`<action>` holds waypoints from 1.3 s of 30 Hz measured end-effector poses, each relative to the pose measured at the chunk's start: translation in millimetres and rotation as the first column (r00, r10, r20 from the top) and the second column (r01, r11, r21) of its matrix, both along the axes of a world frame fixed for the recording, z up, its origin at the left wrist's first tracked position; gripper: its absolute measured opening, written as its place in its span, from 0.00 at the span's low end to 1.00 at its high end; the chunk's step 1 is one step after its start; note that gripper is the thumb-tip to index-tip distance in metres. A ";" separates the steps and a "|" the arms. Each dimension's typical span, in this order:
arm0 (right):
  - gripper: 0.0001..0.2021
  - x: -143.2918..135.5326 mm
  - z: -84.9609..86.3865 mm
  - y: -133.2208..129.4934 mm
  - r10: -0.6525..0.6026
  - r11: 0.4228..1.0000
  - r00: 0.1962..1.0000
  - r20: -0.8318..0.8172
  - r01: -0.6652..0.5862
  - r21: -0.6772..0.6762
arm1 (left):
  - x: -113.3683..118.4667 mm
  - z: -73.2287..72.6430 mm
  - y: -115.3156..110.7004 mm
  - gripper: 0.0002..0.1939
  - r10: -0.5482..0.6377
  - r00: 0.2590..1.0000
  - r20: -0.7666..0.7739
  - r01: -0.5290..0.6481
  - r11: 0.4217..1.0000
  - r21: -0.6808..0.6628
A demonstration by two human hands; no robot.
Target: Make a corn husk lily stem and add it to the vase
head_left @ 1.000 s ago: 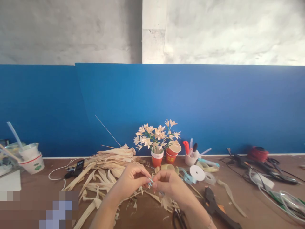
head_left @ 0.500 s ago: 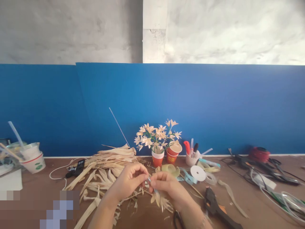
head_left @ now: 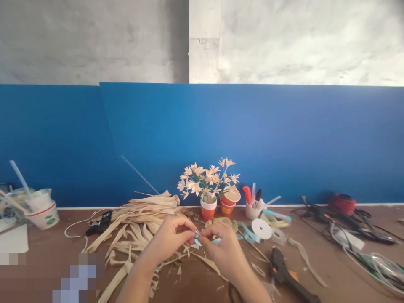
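Note:
My left hand [head_left: 173, 236] is closed in a pinch on a thin pale wire [head_left: 140, 174], which slants up and to the left behind it. Close beside it, my right hand [head_left: 220, 247] pinches a light blue ribbon [head_left: 197, 241] where the fingertips of both hands nearly meet. The ribbon lies at the wire, partly covered by the fingers. Beyond the hands, pale husk flowers [head_left: 208, 179] on green stems stand in an orange and white paper cup [head_left: 208, 209].
Dried corn husks [head_left: 142, 216] are heaped on the left. A white spool [head_left: 261, 229], a glue gun [head_left: 285, 273] and a cup of pens [head_left: 253, 210] are on the right. Cables [head_left: 344, 240] lie farther right. A blue partition [head_left: 252, 134] rises behind the table.
The wire has swung to the left and slants lower. My right hand has turned, and the pale flower that hung below it is no longer visible. More blue ribbon shows between the hands.

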State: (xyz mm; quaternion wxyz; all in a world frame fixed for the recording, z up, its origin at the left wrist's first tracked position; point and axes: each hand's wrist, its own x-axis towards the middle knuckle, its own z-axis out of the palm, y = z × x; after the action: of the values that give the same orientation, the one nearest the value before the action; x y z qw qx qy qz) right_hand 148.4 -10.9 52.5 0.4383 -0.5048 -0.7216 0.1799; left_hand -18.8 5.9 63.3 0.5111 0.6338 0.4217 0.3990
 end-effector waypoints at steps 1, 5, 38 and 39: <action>0.05 0.1 0.5 0.1 -0.006 1.000 1.000 -0.015 0.006 -0.001 | 0.9 0.1 0.0 0.08 -0.004 1.000 -0.001 0.004 1.000 -0.017; 0.06 1.6 1.0 0.6 -0.011 0.999 0.998 -0.063 0.014 0.032 | 8.7 -0.4 0.7 0.14 -0.013 0.996 0.092 0.021 0.995 -0.094; 0.06 1.6 -4.3 4.3 -0.066 0.994 0.995 0.072 0.059 0.094 | 7.1 -3.1 4.7 0.11 0.059 0.998 0.017 -0.058 0.996 -0.072; 0.06 2.0 -4.3 4.7 -0.064 0.994 0.996 0.064 0.058 0.095 | 7.8 -2.2 4.3 0.12 0.060 0.997 0.046 -0.056 0.996 -0.076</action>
State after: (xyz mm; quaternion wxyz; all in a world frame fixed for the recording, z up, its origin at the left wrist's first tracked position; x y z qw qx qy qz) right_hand 150.4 -6.3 48.2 0.4422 -0.5114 -0.7276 0.1157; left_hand -11.0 10.2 61.1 0.5328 0.5919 0.4420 0.4128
